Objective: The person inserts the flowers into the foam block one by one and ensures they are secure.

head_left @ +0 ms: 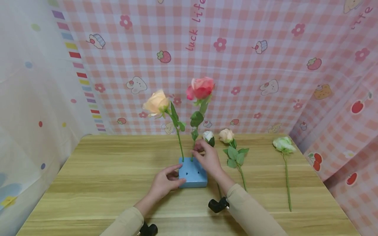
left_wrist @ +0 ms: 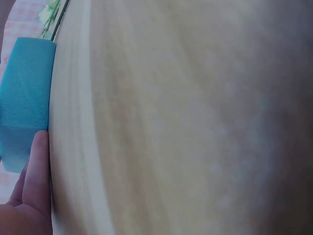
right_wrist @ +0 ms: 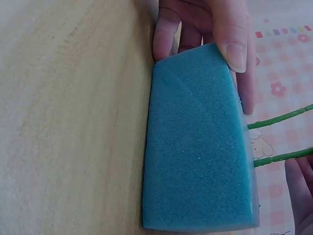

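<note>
The left hand (head_left: 165, 180) is gripping the blue block (head_left: 192, 167) by its left side on the desk (head_left: 103, 183). The right hand (head_left: 209, 159) is pinching the stem (right_wrist: 276, 158) of the pink rose (head_left: 202, 88), which is standing near the block's far edge beside the peach rose (head_left: 157, 103).

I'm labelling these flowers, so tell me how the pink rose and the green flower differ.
The pink rose stands in the blue block, while the green flower lies on the table. The right hand pinches the pink rose's stem; the green flower is untouched. The pink rose has leaves along its stem; the green flower's stem looks mostly bare. Both have green stems.
</note>
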The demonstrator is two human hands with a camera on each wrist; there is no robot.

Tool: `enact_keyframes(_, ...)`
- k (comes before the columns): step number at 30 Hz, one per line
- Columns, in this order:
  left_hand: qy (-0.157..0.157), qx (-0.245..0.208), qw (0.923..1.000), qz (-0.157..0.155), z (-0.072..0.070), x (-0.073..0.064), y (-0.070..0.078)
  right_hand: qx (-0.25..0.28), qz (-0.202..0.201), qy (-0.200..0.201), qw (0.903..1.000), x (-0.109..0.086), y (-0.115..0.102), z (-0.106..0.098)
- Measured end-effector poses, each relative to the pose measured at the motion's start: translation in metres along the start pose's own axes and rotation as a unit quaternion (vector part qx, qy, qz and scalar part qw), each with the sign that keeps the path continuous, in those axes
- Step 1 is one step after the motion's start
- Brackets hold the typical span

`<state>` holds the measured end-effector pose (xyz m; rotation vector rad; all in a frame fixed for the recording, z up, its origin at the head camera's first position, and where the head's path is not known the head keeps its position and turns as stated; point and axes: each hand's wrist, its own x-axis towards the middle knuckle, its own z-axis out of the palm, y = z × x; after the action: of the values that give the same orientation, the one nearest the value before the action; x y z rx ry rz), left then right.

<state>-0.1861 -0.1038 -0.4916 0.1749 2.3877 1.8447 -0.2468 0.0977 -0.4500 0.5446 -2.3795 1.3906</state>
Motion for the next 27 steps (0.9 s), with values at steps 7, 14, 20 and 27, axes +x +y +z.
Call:
enact_keyframes(7, 0.0, -0.001, 1.0, -0.003, 0.0, 0.0, 0.0, 0.018, 0.036, -0.015, 0.9991, -0.002, -0.001, -0.002)
enact_keyframes(14, -0.001, 0.002, 1.0, -0.002, 0.0, 0.0, 0.0, 0.031, 0.061, -0.035, 0.9971, -0.004, 0.0, -0.005)
enact_keyframes(20, -0.002, 0.003, 1.0, -0.003, 0.0, -0.001, 0.001, 0.035, 0.076, -0.043, 0.9956, -0.007, 0.005, -0.009)
enact_keyframes(27, 0.003, 0.007, 1.0, -0.006, 0.0, 0.0, 0.001, 0.041, 0.067, -0.057, 0.9953, -0.013, 0.007, -0.019)
